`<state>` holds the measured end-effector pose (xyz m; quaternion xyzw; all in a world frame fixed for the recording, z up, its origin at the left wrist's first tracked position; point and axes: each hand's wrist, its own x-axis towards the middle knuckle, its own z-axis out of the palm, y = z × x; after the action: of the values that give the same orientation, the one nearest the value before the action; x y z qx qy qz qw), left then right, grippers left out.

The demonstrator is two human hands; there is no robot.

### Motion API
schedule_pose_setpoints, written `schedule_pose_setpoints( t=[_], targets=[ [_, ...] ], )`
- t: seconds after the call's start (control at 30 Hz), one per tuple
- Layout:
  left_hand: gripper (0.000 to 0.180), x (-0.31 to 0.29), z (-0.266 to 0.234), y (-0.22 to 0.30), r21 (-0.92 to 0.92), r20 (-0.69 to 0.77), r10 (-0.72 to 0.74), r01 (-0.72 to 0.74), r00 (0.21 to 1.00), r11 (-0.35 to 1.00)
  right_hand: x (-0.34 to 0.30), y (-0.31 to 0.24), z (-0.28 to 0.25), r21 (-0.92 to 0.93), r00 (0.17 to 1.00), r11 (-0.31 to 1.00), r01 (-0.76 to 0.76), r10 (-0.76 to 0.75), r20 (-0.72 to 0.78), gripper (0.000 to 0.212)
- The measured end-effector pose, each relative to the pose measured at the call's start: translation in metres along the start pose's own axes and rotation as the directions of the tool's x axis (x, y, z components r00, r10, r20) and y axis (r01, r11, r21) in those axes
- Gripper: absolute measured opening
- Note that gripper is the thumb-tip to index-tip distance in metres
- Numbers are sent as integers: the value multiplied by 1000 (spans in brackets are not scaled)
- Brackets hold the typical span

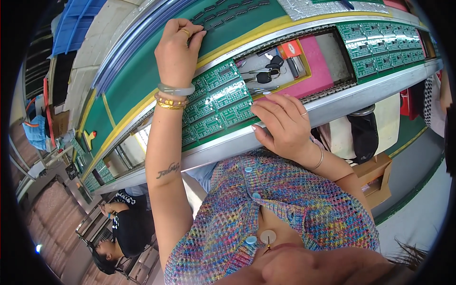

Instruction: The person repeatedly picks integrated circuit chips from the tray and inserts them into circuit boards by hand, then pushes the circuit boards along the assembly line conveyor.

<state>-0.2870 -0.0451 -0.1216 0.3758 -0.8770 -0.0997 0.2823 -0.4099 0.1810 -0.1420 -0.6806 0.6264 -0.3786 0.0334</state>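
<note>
My left hand [180,50] reaches over the green mat [137,71], thumb and forefinger pinched beside the rows of small black chips [228,13]. Whatever lies between the fingertips, if anything, is too small to make out. Below that arm, a green circuit board panel [216,99] with several repeated sections sits on the metal-edged conveyor track. My right hand [285,124] rests at the panel's right end, fingers stretched and thumb apart near its front edge. It grips nothing that I can see.
Right of the panel, a yellow-edged tray [306,71] holds keys, scissors and small tools on a pink sheet [323,71]. Another board panel [380,47] lies farther right on the track. A silver rail [327,114] runs along the front. A seated person [128,228] is at lower left.
</note>
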Motion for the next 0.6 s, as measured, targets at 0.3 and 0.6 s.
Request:
schedule_pose_setpoints(
  t=[0.3,0.6],
  targets=[
    [12,-80,-36,58,-179,227,10,32,974,983,3,-1,-1,-2,1000,1000,-21,21,3,31],
    [11,-84,-25,60,-135,201,15,13,979,991,1,-1,0,-1,1000,1000,-21,21,-14,31]
  ],
)
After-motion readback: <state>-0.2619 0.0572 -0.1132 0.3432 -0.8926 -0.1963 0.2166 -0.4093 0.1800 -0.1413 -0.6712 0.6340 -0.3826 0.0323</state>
